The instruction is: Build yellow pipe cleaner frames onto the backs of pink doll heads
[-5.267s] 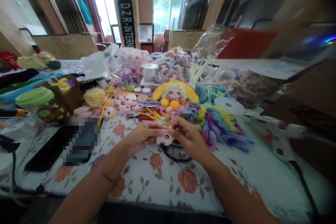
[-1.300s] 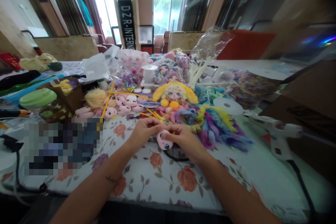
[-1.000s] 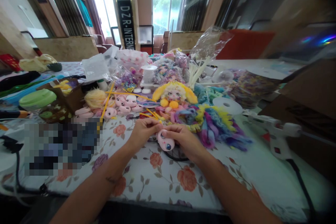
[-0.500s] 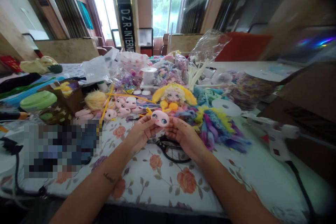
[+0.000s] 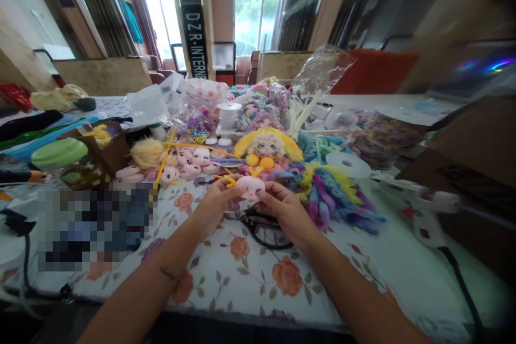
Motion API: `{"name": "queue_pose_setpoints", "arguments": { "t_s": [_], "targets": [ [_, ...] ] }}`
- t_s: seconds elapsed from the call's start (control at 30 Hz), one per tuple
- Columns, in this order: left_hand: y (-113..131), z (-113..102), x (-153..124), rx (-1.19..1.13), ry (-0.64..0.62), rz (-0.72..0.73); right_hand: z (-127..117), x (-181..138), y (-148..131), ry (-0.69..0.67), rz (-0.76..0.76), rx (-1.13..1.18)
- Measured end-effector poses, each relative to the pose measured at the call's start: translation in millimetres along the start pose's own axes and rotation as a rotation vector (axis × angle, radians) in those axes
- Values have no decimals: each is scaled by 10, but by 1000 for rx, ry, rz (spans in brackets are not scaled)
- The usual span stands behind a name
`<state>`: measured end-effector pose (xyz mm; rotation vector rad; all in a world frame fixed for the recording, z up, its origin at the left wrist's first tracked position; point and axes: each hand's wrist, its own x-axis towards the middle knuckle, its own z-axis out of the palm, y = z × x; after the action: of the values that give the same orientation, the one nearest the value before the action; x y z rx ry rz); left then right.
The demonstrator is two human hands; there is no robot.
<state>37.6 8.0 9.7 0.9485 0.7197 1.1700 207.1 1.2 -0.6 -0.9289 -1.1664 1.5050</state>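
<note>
Between my two hands is a pale pink doll face [image 5: 250, 185] with painted eyes, partly covered by my thumbs. My left hand [image 5: 220, 201] pinches its left side, and my right hand [image 5: 280, 201] grips its right side. Yellow pipe-cleaner ends [image 5: 229, 178] stick out beside my left fingers and above the face. Below the hands lie black-handled scissors [image 5: 268, 234], their blades mostly hidden. Just behind sits a finished doll [image 5: 264, 148] with curly blond hair and long yellow ears. To the left rest several loose doll faces [image 5: 193, 160].
A glue gun [image 5: 427, 204] with a black cord lies at the right. Multicoloured fluffy strips [image 5: 338, 193] and a white spool [image 5: 349, 165] are nearer. A jar with a green lid [image 5: 59, 153] stands left. Plastic bags and dolls pile at the back of the flowered tablecloth [image 5: 237, 274].
The doll face has turned from tilted to more upright and moved slightly right. My right fingers have closed onto its right edge, and yellow ends now show above it.
</note>
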Motion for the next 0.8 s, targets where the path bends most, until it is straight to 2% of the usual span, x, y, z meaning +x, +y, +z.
{"name": "queue_pose_setpoints", "arguments": {
  "t_s": [0.23, 0.37, 0.53, 0.6, 0.73, 0.8],
  "targets": [
    [105, -94, 13, 369, 37, 84, -1, -5, 12, -133, -46, -284],
    [77, -117, 17, 411, 30, 98, -2, -13, 5, -158, -17, -311],
    [24, -111, 27, 478, 84, 290, 29, -27, -4, -140, 69, -238],
    [17, -106, 31, 452, 104, 239, 40, -33, -9, -127, 91, -197],
    [42, -98, 33, 303, 68, -62, 40, -37, -22, -95, 73, -194],
    [69, -90, 26, 260, 53, -117, 36, -39, -30, -113, 72, -200]
  ]
}}
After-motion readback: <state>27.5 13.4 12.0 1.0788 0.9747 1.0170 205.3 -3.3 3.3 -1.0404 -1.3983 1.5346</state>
